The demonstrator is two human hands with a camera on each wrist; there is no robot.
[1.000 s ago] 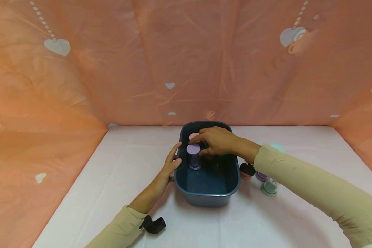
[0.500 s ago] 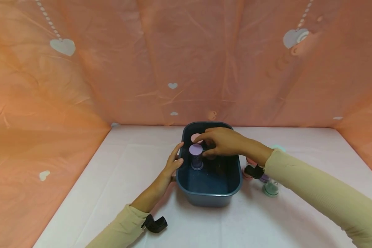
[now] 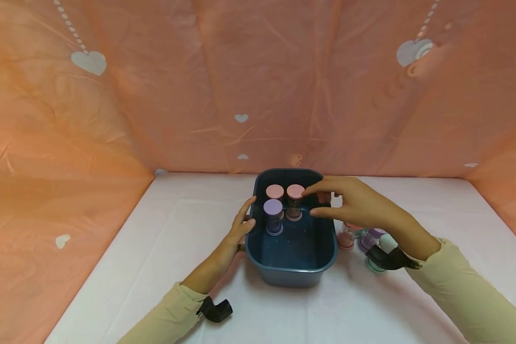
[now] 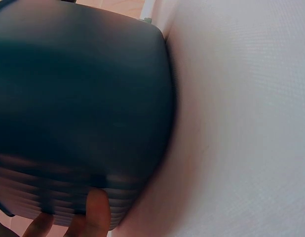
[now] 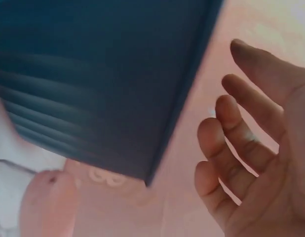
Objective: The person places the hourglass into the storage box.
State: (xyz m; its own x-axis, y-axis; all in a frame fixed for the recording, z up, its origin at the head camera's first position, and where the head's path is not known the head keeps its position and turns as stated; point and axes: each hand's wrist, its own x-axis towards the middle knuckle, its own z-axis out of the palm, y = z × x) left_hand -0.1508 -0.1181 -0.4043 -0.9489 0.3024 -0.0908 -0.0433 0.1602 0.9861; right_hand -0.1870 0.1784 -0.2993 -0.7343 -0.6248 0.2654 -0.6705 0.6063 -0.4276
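A dark blue bin (image 3: 290,276) stands on the white table. Inside it are two upright jars with pink lids, a left one (image 3: 274,192) and a right one (image 3: 295,191), plus a jar with a purple lid (image 3: 273,207) nearer the front. My left hand (image 3: 236,231) rests against the bin's left side, fingers spread; the left wrist view shows fingertips on the ribbed outer wall (image 4: 68,192). My right hand (image 3: 354,203) hovers over the bin's right rim with fingers and thumb apart, holding nothing. Its index fingertip overlaps the right pink lid in the head view.
Right of the bin, several small jars stand close together, among them a pink one (image 3: 346,238), a purple one (image 3: 367,241) and a green one (image 3: 375,265), partly hidden by the right wrist's black camera mount (image 3: 389,258). An orange sheet (image 3: 284,95) hangs behind the table.
My right hand has let go of the right pink-lidded jar, now standing in the bin, and moved up and right toward the rim. My left hand stays at the bin's side.
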